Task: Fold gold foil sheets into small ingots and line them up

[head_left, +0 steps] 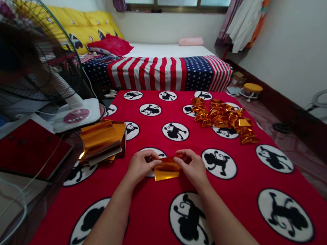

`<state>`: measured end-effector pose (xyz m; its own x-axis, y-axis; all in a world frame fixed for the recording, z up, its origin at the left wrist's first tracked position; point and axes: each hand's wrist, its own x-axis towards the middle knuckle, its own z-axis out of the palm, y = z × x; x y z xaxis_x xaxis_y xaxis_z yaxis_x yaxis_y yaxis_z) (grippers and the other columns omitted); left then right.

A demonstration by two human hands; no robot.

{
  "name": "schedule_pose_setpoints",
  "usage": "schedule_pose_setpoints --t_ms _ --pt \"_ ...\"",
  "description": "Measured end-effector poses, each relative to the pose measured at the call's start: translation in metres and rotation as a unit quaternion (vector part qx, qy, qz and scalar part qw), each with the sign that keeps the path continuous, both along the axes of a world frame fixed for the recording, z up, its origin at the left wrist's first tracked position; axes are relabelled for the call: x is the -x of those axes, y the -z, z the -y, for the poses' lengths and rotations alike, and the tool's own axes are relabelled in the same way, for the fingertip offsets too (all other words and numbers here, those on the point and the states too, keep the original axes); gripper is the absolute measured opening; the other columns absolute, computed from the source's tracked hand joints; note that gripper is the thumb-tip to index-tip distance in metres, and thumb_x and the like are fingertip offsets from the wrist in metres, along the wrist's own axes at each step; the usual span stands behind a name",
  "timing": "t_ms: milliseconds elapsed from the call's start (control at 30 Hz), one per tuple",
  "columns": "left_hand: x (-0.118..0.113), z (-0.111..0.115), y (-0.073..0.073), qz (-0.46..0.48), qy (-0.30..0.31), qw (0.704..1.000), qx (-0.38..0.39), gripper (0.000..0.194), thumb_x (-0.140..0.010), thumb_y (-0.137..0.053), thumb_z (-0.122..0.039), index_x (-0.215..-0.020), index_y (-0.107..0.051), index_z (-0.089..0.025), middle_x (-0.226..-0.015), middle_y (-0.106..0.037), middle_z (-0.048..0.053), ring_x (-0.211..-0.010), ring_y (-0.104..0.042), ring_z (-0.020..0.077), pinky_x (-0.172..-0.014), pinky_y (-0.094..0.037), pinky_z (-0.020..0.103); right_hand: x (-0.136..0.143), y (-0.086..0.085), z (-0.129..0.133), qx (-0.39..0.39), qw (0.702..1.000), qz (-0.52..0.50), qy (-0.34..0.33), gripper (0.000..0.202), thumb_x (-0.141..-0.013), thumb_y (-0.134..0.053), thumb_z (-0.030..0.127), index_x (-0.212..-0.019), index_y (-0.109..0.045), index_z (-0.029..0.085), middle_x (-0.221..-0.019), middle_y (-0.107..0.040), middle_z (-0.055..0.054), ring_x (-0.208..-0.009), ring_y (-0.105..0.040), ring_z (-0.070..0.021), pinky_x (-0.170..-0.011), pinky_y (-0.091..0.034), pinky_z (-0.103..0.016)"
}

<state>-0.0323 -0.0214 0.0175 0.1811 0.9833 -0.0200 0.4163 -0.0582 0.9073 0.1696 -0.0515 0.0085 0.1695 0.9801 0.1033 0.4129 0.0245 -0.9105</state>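
Bare forearms (109,219) reach over the red cloth (149,230) to a gold sheet (166,170) between the 2 hands. The left hand (141,165) pinches its upper left corner, thumb against fingers; the right hand (192,167) pinches the upper right, also nearly closed, and the lower edge hangs free. Near the left hand, a stack (102,139) of gold sheets sits at the cloth's edge. Farther off to the right, folded gold pieces (224,115) cluster in rows. Left of the cloth stands a fan (76,113); beyond its far edge is a bed (158,74) with a striped, starred cover.
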Motion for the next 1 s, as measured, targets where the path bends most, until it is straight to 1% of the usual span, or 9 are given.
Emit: schedule_pose_setpoints --t_ms 67,133,233,300,400,533,700,833,1000 --pt "-0.007 -0.006 -0.004 0.092 -0.008 0.995 0.028 0.02 -0.064 -0.075 -0.033 -0.071 -0.071 -0.015 -0.064 -0.066 0.001 -0.057 -0.056 0.0123 -0.055 -0.041 0.022 0.001 -0.001 -0.009 0.005 0.993 -0.119 -0.023 0.025 -0.075 -0.067 0.042 -0.081 -0.07 0.018 -0.074 -0.068 -0.002 -0.066 -0.061 -0.0172 -0.061 -0.047 -0.027" --pt "-0.014 -0.015 -0.007 0.165 -0.03 0.985 0.039 0.026 -0.063 -0.077 -0.037 -0.073 -0.071 -0.014 -0.068 -0.069 0.003 -0.06 -0.058 0.0129 -0.057 -0.043 0.022 0.001 -0.003 -0.019 0.005 0.976 -0.214 -0.035 0.027 -0.073 -0.069 0.044 -0.077 -0.069 0.017 -0.07 -0.068 -0.002 -0.063 -0.061 -0.0171 -0.058 -0.047 -0.026" --pt "-0.024 -0.026 -0.004 0.201 -0.081 0.976 0.032 0.032 -0.068 -0.073 -0.044 -0.078 -0.072 -0.014 -0.07 -0.07 0.004 -0.059 -0.06 0.0133 -0.054 -0.043 0.022 0.001 -0.003 -0.033 -0.004 0.962 -0.272 -0.018 0.031 -0.069 -0.074 0.046 -0.076 -0.069 0.017 -0.067 -0.067 0.0 -0.058 -0.06 -0.0155 -0.054 -0.047 -0.025" --pt "-0.03 -0.03 0.002 0.195 -0.104 0.975 -0.011 0.03 -0.07 -0.072 -0.042 -0.078 -0.072 -0.013 -0.073 -0.072 0.005 -0.063 -0.062 0.0145 -0.059 -0.046 0.023 0.0 -0.001 -0.038 -0.012 0.963 -0.269 -0.008 0.031 -0.069 -0.075 0.046 -0.075 -0.069 0.016 -0.067 -0.067 0.0 -0.059 -0.06 -0.0151 -0.055 -0.048 -0.025" --pt "-0.034 -0.03 0.011 0.147 -0.132 0.979 -0.052 0.024 -0.073 -0.069 -0.038 -0.076 -0.072 -0.014 -0.073 -0.072 0.005 -0.067 -0.064 0.0159 -0.062 -0.048 0.024 -0.002 0.002 -0.041 -0.027 0.97 -0.241 0.003 0.03 -0.071 -0.073 0.046 -0.076 -0.07 0.016 -0.07 -0.068 -0.001 -0.064 -0.061 -0.016 -0.06 -0.049 -0.025" --pt "-0.034 -0.028 0.014 0.111 -0.124 0.983 -0.074 0.022 -0.076 -0.066 -0.035 -0.076 -0.072 -0.014 -0.072 -0.071 0.003 -0.065 -0.062 0.0151 -0.061 -0.046 0.023 -0.003 0.006 -0.04 -0.04 0.975 -0.218 0.018 0.027 -0.074 -0.071 0.044 -0.072 -0.07 0.016 -0.067 -0.066 -0.001 -0.064 -0.059 -0.0156 -0.06 -0.046 -0.024" --pt "-0.032 -0.025 0.012 0.145 -0.108 0.981 -0.065 0.028 -0.079 -0.065 -0.041 -0.075 -0.071 -0.014 -0.07 -0.07 0.003 -0.065 -0.063 0.0154 -0.06 -0.047 0.023 0.0 0.006 -0.037 -0.036 0.968 -0.248 0.031 0.025 -0.075 -0.07 0.042 -0.069 -0.069 0.017 -0.062 -0.061 0.001 -0.059 -0.054 -0.0138 -0.055 -0.041 -0.023" --pt "-0.033 -0.022 0.013 0.171 -0.066 0.983 -0.024 0.029 -0.069 -0.076 -0.041 -0.08 -0.073 -0.014 -0.072 -0.072 0.004 -0.063 -0.064 0.0159 -0.059 -0.049 0.023 0.002 0.005 -0.034 -0.037 0.964 -0.259 0.038 0.027 -0.074 -0.071 0.042 -0.068 -0.069 0.017 -0.061 -0.061 0.001 -0.058 -0.054 -0.0139 -0.055 -0.041 -0.024" --pt "-0.034 -0.022 0.013 0.186 -0.071 0.98 -0.016 0.026 -0.068 -0.076 -0.038 -0.076 -0.075 -0.014 -0.074 -0.074 0.006 -0.064 -0.065 0.0165 -0.059 -0.049 0.023 0.002 0.004 -0.032 -0.054 0.973 -0.223 0.023 0.028 -0.077 -0.069 0.042 -0.068 -0.066 0.016 -0.062 -0.059 0.001 -0.059 -0.053 -0.0131 -0.056 -0.042 -0.023"
